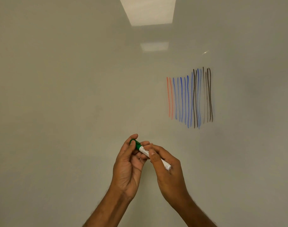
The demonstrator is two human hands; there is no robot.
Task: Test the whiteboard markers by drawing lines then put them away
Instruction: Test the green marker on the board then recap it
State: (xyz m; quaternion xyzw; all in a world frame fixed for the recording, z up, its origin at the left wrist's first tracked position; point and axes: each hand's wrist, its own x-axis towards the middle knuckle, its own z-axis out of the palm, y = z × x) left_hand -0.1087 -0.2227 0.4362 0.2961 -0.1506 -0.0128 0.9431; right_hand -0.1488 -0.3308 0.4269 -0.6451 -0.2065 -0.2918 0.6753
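Note:
Both hands hold one whiteboard marker (pixel 144 150) in front of the whiteboard (pixel 74 95), low in the middle of the view. The marker has a white barrel and a green cap (pixel 136 144). My left hand (pixel 128 164) pinches the green cap between thumb and fingers. My right hand (pixel 166 171) grips the white barrel, whose blunt end sticks out to the lower right. The cap sits on the marker. Upper right on the board stands a row of vertical test lines (pixel 190 97): two red, several blue, several black.
The glossy board fills the whole view and reflects two ceiling light panels (pixel 148 10) at the top. No tray, box or other marker shows.

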